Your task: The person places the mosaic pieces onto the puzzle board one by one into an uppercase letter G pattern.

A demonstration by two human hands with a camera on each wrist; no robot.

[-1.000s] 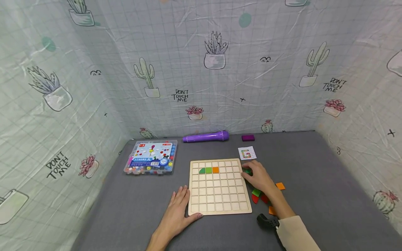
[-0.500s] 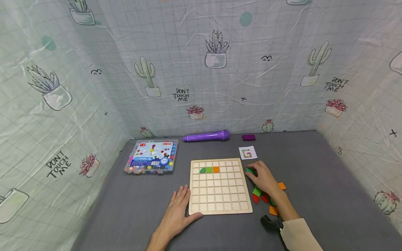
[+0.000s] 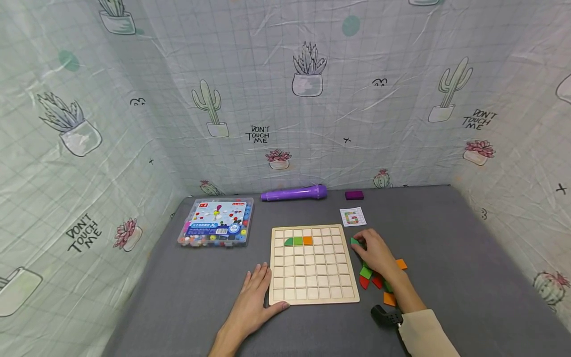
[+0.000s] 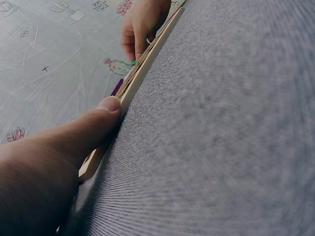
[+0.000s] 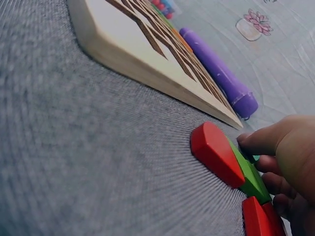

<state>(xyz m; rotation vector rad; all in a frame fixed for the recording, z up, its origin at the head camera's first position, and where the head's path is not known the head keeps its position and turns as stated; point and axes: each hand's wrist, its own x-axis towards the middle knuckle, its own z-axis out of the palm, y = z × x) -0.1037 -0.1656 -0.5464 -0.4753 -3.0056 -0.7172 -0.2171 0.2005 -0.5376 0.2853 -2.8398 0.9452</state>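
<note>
A square wooden grid board lies on the grey table. In its upper rows sit a green quarter-round tile, a light green square tile and an orange square tile. My left hand rests flat at the board's lower left corner, its thumb against the front edge in the left wrist view. Just right of the board, my right hand pinches a green tile between thumb and fingers, which mostly cover it. Below that hand lie a light green tile and a red rounded tile.
More loose tiles, including orange ones, lie under and beside the right forearm. A card with a G pattern lies behind the hand. Farther back are a purple block, a purple microphone and a clear box of beads.
My right hand has shifted slightly right, away from the board's edge, with the green tile at its fingertips. The left hand stays in place.
</note>
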